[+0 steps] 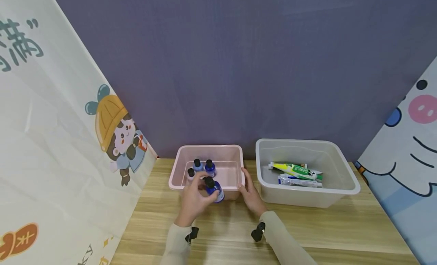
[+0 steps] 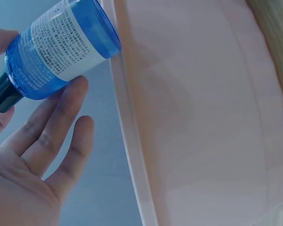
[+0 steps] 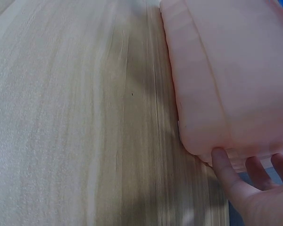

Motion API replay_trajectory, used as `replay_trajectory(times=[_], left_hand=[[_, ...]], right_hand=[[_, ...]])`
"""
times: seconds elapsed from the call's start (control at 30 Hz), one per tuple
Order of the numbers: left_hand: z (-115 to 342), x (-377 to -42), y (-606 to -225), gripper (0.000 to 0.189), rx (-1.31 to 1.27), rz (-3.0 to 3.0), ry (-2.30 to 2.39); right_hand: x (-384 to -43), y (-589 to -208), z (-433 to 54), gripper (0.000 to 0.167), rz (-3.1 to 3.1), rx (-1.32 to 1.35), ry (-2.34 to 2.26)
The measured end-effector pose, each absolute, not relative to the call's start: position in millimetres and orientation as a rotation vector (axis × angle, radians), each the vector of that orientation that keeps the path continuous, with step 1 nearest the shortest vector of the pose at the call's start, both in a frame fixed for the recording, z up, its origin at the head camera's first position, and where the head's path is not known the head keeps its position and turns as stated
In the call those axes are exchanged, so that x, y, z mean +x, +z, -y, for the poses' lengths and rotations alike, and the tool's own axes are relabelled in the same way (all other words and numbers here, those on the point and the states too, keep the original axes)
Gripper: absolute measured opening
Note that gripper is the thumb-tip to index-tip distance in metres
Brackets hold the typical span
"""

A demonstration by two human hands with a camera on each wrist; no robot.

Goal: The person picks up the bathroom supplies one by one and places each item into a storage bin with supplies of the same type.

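Observation:
My left hand pinches a small blue bottle between thumb and fingers, over the front rim of a pink plastic bin. In the left wrist view the bottle is tilted, showing its black cap and white printed label. Inside the bin, on its left side, stand a dark blue bottle, a lighter blue bottle and a pale bottle, all black-capped. My right hand holds the bin's front right corner from outside, thumb at the corner and fingers along the right side.
To the right stands a larger light grey bin with several toothpaste tubes inside, including a yellow-green one. Both bins rest on a wooden table against a dark blue-grey back panel. Printed panels rise at both sides.

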State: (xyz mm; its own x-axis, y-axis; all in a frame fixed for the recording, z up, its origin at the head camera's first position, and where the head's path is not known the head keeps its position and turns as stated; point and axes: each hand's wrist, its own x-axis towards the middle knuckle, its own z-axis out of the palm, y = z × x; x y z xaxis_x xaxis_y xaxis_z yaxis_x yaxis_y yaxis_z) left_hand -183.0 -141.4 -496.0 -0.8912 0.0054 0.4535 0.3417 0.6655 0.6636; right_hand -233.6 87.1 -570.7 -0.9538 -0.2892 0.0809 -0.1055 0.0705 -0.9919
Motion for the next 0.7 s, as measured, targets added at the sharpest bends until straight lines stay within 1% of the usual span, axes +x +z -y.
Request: replay_trajectory(times=[0.4, 0.7], left_hand=[[147, -191, -482, 0.06, -0.341, 2.454, -1.02], [150, -199, -470, 0.059, -0.348, 2.449, -0.968]], right_hand=[[-233, -571, -87, 0.067, -2.192, -0.372, -2.016], [-233, -572, -88, 0.067, -2.208, -0.351, -1.995]])
